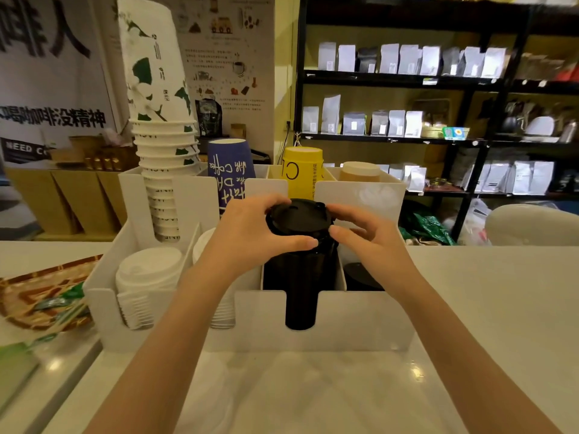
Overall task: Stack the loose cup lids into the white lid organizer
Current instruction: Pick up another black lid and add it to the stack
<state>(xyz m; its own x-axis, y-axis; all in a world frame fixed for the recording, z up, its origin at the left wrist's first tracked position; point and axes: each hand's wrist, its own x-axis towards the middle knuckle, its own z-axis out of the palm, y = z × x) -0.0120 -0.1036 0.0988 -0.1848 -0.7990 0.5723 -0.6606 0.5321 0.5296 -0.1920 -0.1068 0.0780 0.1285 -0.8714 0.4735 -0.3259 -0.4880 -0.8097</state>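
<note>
A white lid organizer (354, 321) stands on the counter in front of me. Its third front slot holds a tall stack of black lids (300, 277). The top black lid (297, 216) sits at the head of that stack, gripped from both sides by my left hand (250, 233) and my right hand (363, 233). White lids (147, 274) fill the left front slot, and more white lids (203, 245) lie partly hidden behind my left arm. A few black lids (360, 274) rest low in the right slot.
Behind the lids stand stacks of paper cups: white with green print (159, 120), blue (230, 170), yellow (302, 170), and tan (360, 172). A woven tray (40, 296) with sachets lies at left. Dark shelves (438, 79) of coffee bags fill the right background.
</note>
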